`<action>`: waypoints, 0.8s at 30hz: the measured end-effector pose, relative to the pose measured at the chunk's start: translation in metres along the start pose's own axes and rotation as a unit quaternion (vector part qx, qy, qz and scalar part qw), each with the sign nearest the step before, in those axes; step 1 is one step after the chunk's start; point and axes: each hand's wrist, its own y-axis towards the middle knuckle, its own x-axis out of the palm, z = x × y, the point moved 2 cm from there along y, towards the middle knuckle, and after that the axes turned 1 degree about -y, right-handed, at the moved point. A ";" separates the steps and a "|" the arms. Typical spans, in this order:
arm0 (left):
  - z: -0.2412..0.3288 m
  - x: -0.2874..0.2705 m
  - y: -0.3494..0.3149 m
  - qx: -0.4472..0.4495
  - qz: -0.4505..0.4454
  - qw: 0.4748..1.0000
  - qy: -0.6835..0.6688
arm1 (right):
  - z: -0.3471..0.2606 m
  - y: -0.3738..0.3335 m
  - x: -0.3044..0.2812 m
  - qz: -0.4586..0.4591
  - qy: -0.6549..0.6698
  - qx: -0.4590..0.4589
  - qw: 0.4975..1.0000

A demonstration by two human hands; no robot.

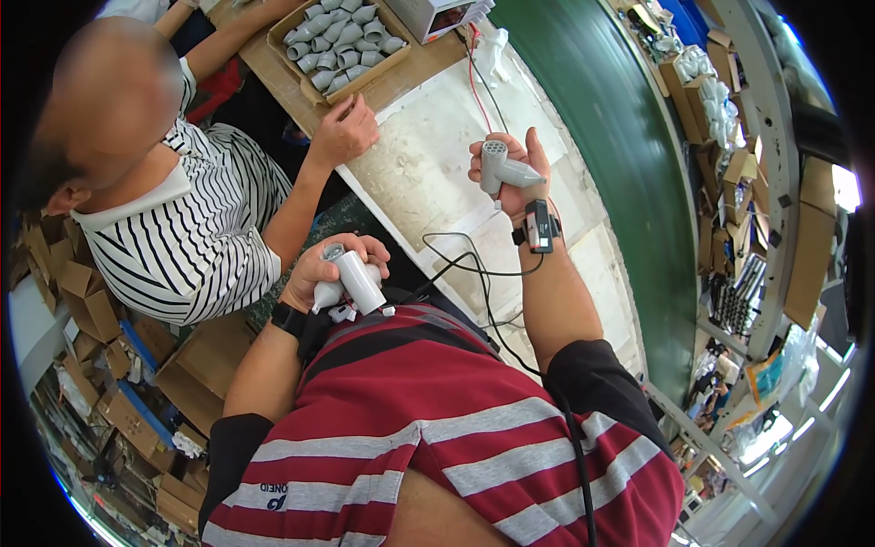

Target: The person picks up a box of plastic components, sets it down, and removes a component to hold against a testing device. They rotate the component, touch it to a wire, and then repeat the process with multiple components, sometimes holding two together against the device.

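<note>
Two grey hair-dryer bodies are being held above the white tabletop: the right hand is gripping one small dryer upright, fingers wrapped around it, while the left hand is clutching another dryer near the chest. Beside them, a co-worker's hand is resting by a cardboard box of similar parts.

Both hands raised — fingers curled, gripping.
</note>
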 end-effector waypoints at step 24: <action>-0.003 0.004 0.000 0.009 0.015 1.000 0.001 | -0.004 -0.004 -0.010 0.145 0.003 -0.029 0.989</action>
